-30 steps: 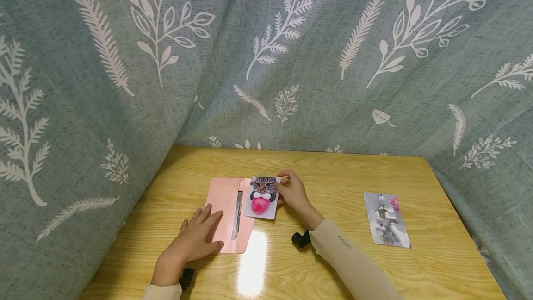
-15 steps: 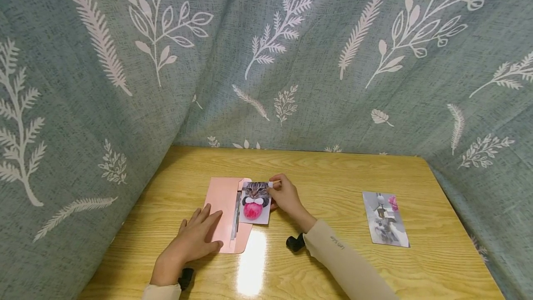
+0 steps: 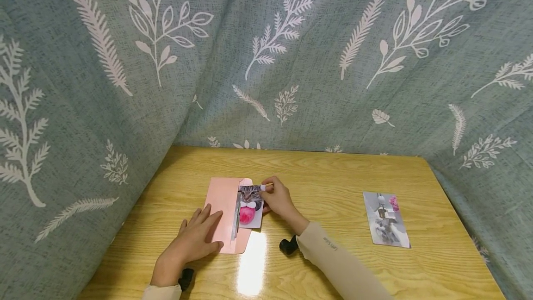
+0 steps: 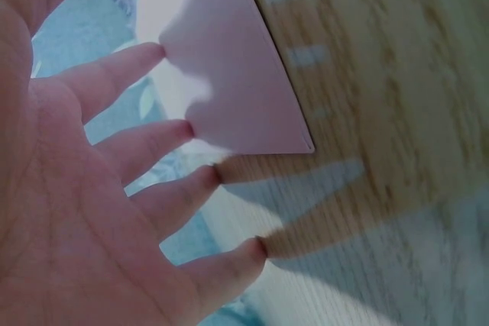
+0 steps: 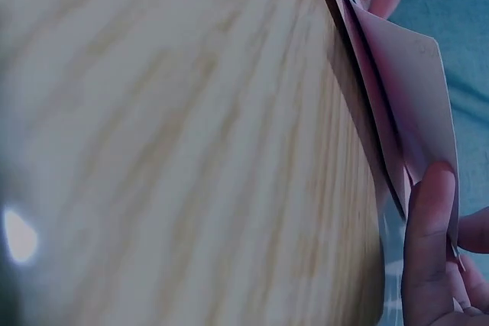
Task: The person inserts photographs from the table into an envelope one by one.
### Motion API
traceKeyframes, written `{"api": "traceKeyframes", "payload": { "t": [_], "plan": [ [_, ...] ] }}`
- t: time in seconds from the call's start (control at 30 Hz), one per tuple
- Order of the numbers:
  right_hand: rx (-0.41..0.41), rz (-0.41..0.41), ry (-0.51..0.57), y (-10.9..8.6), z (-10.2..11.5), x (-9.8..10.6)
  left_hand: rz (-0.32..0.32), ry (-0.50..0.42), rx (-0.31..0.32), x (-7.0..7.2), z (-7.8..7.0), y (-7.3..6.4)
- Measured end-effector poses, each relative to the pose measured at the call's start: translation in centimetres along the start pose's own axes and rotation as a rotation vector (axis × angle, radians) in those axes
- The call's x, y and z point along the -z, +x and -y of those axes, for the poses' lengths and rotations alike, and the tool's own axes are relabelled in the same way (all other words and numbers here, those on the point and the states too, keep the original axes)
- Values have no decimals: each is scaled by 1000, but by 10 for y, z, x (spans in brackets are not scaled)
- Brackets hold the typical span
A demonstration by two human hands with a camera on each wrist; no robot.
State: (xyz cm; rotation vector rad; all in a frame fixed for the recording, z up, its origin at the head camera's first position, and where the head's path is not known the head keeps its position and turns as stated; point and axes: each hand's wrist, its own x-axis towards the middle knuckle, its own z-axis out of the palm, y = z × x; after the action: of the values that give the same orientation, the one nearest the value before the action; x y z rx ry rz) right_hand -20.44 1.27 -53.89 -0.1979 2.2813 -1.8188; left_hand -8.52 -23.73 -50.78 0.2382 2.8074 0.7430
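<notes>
A pink envelope (image 3: 221, 198) lies on the table, its flap unfolded toward the right. Part of another picture (image 3: 235, 226) shows in the envelope's mouth. My left hand (image 3: 191, 240) rests on the envelope's lower left with fingers spread and fairly straight; in the left wrist view, fingertips touch the pink paper (image 4: 237, 82) and the wood. Between thumb and fingers, my right hand (image 3: 281, 200) pinches the right edge of a cat photo (image 3: 251, 205), whose left edge is at the envelope's mouth. The right wrist view shows the photo's pale back (image 5: 412, 97) tilted above the flap.
A second photo (image 3: 386, 219), grey with a pink flower, lies on the right of the wooden table (image 3: 325, 175). Patterned green-blue cloth (image 3: 316, 105) hangs around the back and sides. Black wrist-worn devices (image 3: 288, 245) sit under both wrists.
My right hand has moved left and slightly nearer to me with the cat photo, bringing it from over the flap to the envelope's mouth. The left hand has stayed in place.
</notes>
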Motion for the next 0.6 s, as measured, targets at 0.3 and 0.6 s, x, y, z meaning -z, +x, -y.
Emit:
{"api": "traceKeyframes", "payload": {
  "t": [0.3, 0.6],
  "plan": [
    [-1, 19, 37, 0, 4, -13, -6, 1, 1, -1, 0, -1],
    [9, 17, -1, 3, 4, -24, -3, -11, -1, -1, 1, -1]
  ]
}}
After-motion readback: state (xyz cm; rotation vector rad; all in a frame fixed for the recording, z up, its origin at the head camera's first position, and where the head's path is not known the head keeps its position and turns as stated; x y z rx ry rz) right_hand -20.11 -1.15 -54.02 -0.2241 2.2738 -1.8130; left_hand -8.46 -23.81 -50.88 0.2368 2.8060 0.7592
